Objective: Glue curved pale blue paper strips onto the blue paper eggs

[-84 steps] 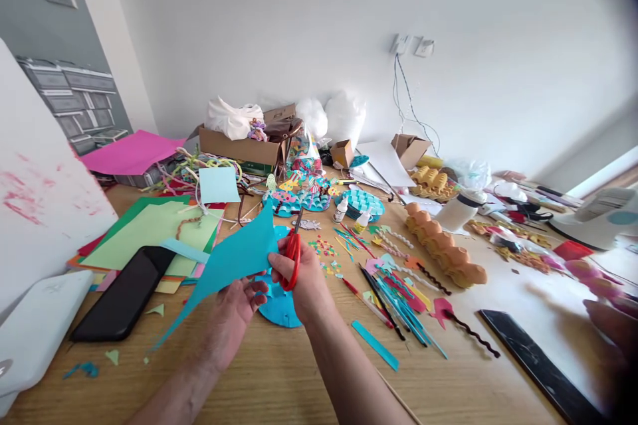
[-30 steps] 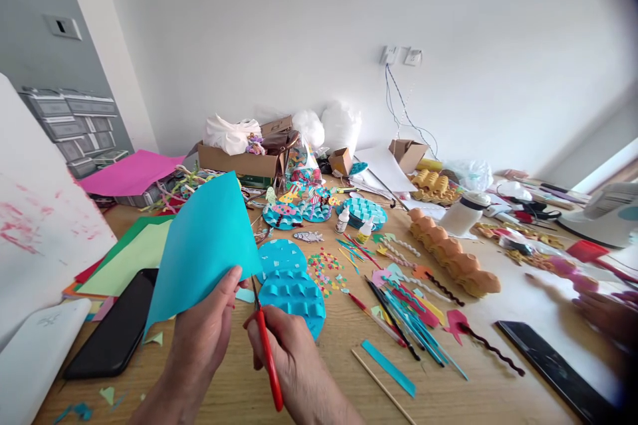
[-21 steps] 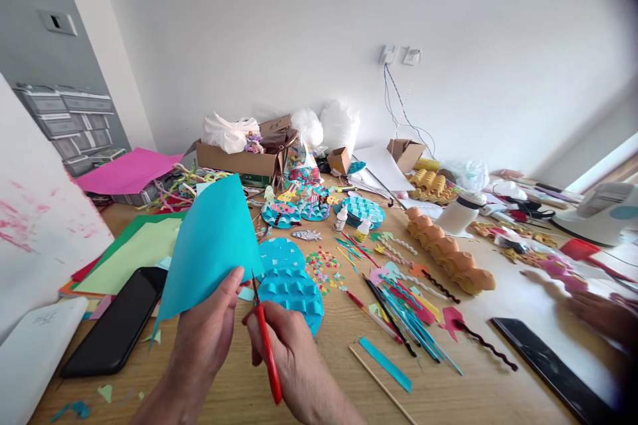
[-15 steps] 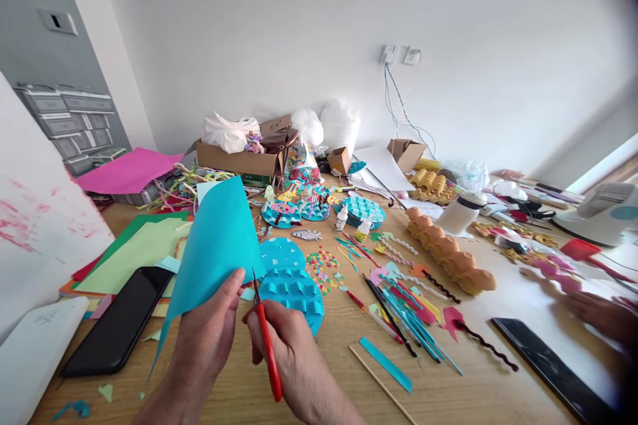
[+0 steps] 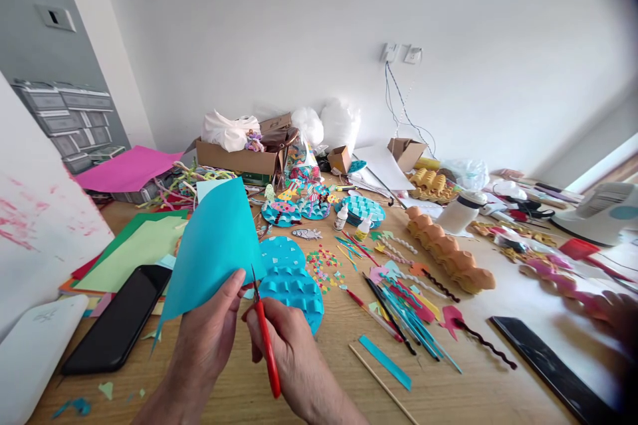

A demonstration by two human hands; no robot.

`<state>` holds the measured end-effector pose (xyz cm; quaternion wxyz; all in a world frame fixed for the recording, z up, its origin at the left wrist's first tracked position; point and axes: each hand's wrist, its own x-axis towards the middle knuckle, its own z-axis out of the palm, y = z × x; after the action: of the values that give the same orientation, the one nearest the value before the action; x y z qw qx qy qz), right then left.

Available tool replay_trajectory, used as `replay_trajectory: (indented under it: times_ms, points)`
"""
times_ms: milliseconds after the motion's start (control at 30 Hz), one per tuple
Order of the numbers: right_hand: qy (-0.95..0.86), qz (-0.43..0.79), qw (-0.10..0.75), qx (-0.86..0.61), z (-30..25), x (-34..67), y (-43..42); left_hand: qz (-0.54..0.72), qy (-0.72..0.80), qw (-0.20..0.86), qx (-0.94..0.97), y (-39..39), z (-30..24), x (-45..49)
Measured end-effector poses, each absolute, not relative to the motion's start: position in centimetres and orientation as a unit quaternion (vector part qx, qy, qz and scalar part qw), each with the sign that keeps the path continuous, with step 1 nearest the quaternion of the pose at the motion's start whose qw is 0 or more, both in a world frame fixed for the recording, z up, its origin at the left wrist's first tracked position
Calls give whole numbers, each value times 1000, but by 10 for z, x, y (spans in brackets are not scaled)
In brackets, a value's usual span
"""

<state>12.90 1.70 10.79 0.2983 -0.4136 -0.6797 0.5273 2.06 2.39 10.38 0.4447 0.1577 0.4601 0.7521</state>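
Note:
My left hand [image 5: 207,339] pinches the lower edge of a turquoise paper sheet [image 5: 214,246] and holds it upright over the wooden table [image 5: 323,392]. Red-handled scissors [image 5: 264,339] sit in my right hand [image 5: 289,352], fingers closed round the handles. Their blades point up at the sheet's lower right edge beside my left thumb. A narrow strip of the sheet hangs down at the left. Just behind the scissors lie turquoise scalloped paper discs [image 5: 292,289].
A black phone [image 5: 117,319] and stacked coloured papers [image 5: 134,249] lie left. Coloured strips and sticks [image 5: 399,309], egg cartons [image 5: 448,252], a cardboard box [image 5: 239,156] and a black tablet [image 5: 543,362] crowd the centre and right. Another person's hand [image 5: 608,312] reaches in at right.
The sheet went from lying low with scissors cutting from above to being held upright, scissors now below it near me. In the last second it barely shifts; the other person's hand moves.

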Motion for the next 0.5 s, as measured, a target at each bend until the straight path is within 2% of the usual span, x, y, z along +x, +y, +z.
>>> replay_trajectory:
  times_ms: [500]
  points:
    - [-663,553,322,-389,103,126,15,739,491,446,122,25,103,19]
